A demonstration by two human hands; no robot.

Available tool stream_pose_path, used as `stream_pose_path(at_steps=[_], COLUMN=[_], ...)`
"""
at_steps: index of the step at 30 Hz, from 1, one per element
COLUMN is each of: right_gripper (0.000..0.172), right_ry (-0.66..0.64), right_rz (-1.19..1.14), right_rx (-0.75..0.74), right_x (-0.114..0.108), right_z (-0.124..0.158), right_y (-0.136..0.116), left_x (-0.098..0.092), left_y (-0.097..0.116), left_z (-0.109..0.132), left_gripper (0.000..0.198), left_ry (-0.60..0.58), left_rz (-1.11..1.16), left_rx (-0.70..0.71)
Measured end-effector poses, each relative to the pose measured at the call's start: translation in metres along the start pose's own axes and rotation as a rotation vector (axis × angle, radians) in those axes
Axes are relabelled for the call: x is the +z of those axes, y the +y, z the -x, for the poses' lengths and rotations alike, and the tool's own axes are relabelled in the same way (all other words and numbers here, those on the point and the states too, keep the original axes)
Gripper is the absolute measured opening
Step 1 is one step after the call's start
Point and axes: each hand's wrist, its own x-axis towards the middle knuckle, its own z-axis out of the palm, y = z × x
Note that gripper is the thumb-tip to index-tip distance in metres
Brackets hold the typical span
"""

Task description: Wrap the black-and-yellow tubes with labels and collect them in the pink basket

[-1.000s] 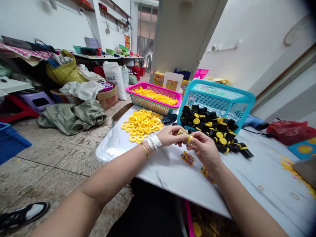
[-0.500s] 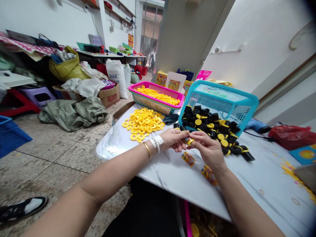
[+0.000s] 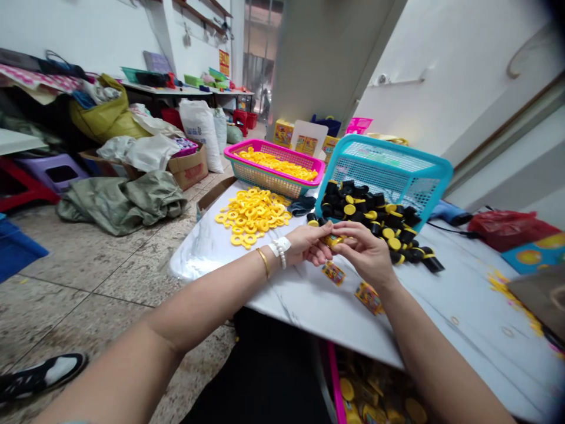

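Observation:
My left hand (image 3: 309,244) and my right hand (image 3: 365,250) meet over the table, both gripping a small cylinder with a printed yellow label (image 3: 332,240). Fingers cover most of it. The left thumb and the right fingertips press on it, while the other left fingers curl loosely below. Just under the hands, a printed sticker sheet (image 3: 333,273) lies on the tabletop. A larger sticker stack (image 3: 369,297) is beside my right wrist. Behind my hands, many black tubs with yellow lids (image 3: 391,232) spill from a tipped blue basket (image 3: 435,197).
Yellow rings (image 3: 253,215) are heaped on the white table (image 3: 291,312), left of a dark cloth (image 3: 303,205). A pink-rimmed basket (image 3: 227,152) of yellow parts stands behind. At right are a red plastic bag (image 3: 514,229) and a hot-air-gun-like blue tool (image 3: 450,212). Below the table edge is a pink-edged bin (image 3: 336,383).
The cylinder has turned between my fingers, so its yellow end no longer faces me. My view has shifted slightly to the right and down. Both hands stay together on it.

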Motion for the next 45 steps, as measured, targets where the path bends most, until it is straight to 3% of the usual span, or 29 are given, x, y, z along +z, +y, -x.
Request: stream_pose_path(at_steps=[3,5,7,9,12,14,17,19,22,25,29,31,34,37,39,42,45], right_gripper=[0.034,0.03,0.026,0.021,0.011,0.009,0.013,0.019,0.023,0.021,0.019,0.015,0.021,0.026,0.03,0.033,0.037], right_ry=[-0.047,-0.048,-0.089,-0.211,-0.38,-0.343,-0.126,-0.054,-0.037,-0.056,-0.044,0.004,0.021,-0.254,-0.367,-0.225,-0.107], right_rz=[0.034,0.056,0.074,0.147,0.391,0.578,0.924,1.165,1.274,1.15,0.916,0.811,0.634,0.343,0.144,-0.024,-0.065], right_rx=[0.126,0.225,0.338,0.481,0.63,0.613,0.409,0.291,0.16,-0.007,-0.101,-0.03,0.229,0.492,0.602,0.617,0.591], right_x=[-0.005,-0.02,-0.042,-0.065,-0.088,-0.09,-0.078,-0.068,-0.061,-0.063,-0.063,-0.06,-0.052,-0.04,-0.031,-0.019,-0.015], right_z=[0.009,0.029,0.061,0.1,0.164,0.203,0.248,0.265,0.273,0.258,0.202,0.161,0.093,0.034,0.008,-0.011,-0.014], right_y=[-0.02,-0.039,-0.06,-0.078,-0.086,-0.077,-0.049,-0.031,-0.02,-0.035,-0.067,-0.071,-0.057,-0.032,-0.019,-0.01,-0.01], left_x=[0.003,0.005,0.006,0.005,0.004,0.005,0.009,0.012,0.016,0.021,0.024,0.023,0.017,0.01,0.006,0.0,-0.004], left_y=[0.001,0.004,0.008,0.01,0.01,0.006,-0.004,-0.011,-0.021,-0.027,-0.03,-0.029,-0.025,-0.019,-0.014,-0.007,-0.004], left_z=[0.004,0.006,0.006,0.003,-0.003,-0.005,-0.008,-0.011,-0.015,-0.016,-0.015,-0.013,-0.009,-0.007,-0.007,-0.009,-0.01], left_gripper=[0.069,0.067,0.063,0.052,0.041,0.034,0.02,0.014,0.021,0.016,0.004,0.003,0.002,0.004,0.009,0.039,0.044], left_ry=[-0.055,-0.026,0.061,0.122,0.199,0.249,0.31,0.298,0.22,0.193,0.183,0.171,0.129,0.092,0.112,0.222,0.248], left_rz=[-0.105,-0.2,-0.308,-0.392,-0.485,-0.598,-0.935,-1.176,-1.389,-1.469,-1.448,-1.374,-1.19,-0.963,-0.737,-0.286,0.019], left_rx=[-0.013,0.004,0.047,0.107,0.147,0.186,0.321,0.402,0.378,0.348,0.378,0.442,0.513,0.505,0.465,0.363,0.213])
